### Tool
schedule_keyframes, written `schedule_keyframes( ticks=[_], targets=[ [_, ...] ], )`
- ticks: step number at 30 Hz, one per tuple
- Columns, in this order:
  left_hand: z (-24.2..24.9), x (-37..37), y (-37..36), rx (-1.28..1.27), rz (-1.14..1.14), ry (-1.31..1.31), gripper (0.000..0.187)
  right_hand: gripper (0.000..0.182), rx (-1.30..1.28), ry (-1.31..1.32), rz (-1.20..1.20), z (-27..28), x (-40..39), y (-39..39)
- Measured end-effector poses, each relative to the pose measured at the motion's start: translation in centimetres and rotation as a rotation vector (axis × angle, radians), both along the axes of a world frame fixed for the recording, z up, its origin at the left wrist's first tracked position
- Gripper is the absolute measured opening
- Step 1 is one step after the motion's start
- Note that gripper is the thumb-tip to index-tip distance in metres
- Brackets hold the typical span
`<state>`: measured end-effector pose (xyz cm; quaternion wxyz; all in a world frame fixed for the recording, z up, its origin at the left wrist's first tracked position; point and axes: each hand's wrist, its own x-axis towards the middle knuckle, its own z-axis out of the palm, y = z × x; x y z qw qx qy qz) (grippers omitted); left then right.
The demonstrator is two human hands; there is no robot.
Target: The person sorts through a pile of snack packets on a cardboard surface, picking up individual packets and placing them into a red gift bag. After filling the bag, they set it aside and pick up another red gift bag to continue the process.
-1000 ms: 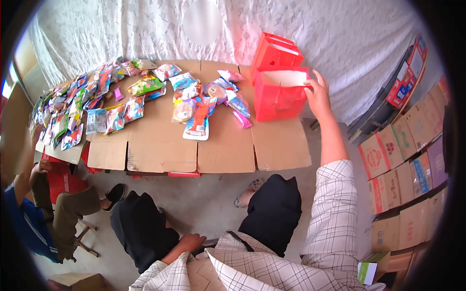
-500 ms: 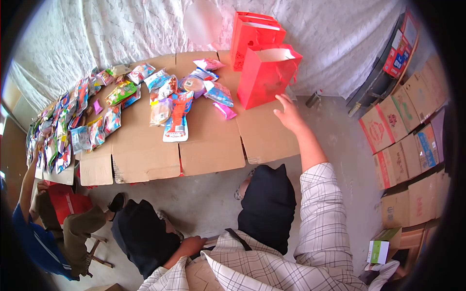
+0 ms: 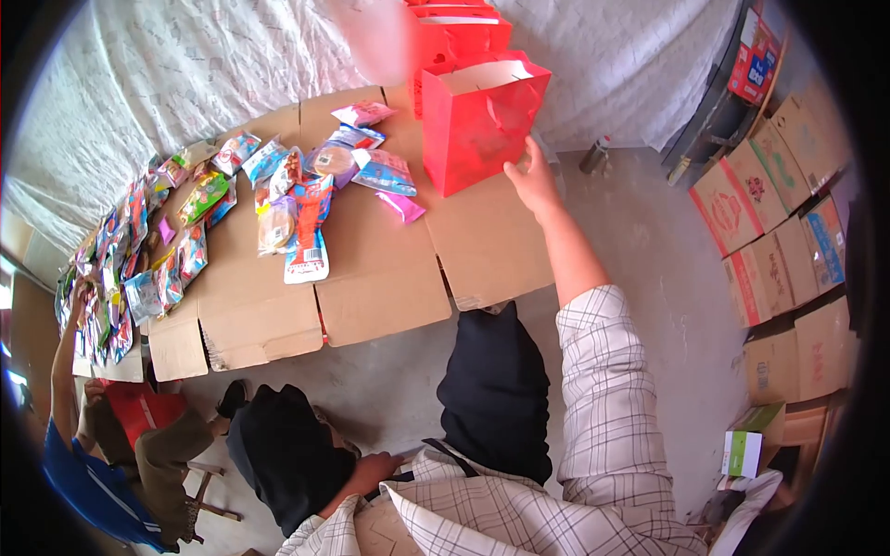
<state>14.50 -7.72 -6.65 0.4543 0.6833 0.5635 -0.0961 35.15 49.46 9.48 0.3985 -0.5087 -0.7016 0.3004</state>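
Note:
A red paper gift bag (image 3: pixel 477 125) stands upright at the right end of the cardboard-covered table (image 3: pixel 380 292), its top open and a handle hanging on its front. My right hand (image 3: pixel 535 181) is reached out at its lower right edge, thumb and fingers apart, with fingertips right at the side of the bag. My left hand (image 3: pixel 375 471) lies low on my lap beside my left thigh, fingers loosely stretched and nothing visible in them. Left of the bag are a small pink packet (image 3: pixel 401 206), a blue-and-white snack packet (image 3: pixel 383 171) and a red-and-blue packet (image 3: pixel 311 227).
More red bags (image 3: pixel 456 32) stand behind the first. A heap of snack packets (image 3: pixel 111 269) covers the table's left end, where a person in blue (image 3: pixel 93 482) sits with one arm over it. Cardboard boxes (image 3: pixel 788 250) line the right side; a bottle (image 3: pixel 595 155) stands beyond the table.
My view has shifted, so the table and bags sit farther left. My right hand has moved up along the bag's side edge. The other person's hand has reached farther into the packet heap.

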Motion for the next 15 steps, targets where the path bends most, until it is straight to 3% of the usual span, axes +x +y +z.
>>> schedule_keyframes(
  ticks=[5, 8, 15],
  targets=[
    [-0.6, -0.2, 0.5, 0.017, -0.007, -0.071, 0.038, 0.082, -0.075, -0.03, -0.075, 1.4, 0.6, 1.5],
    [0.2, 0.3, 1.0, 0.019, -0.012, -0.061, 0.039, 0.086, -0.066, -0.044, 0.018, 1.0, 0.2, 1.5],
    [-0.1, 1.1, 1.4, 0.023, -0.036, -0.01, 0.039, 0.062, 0.01, -0.074, -0.052, 0.7, 0.2, -1.3]
  ],
)
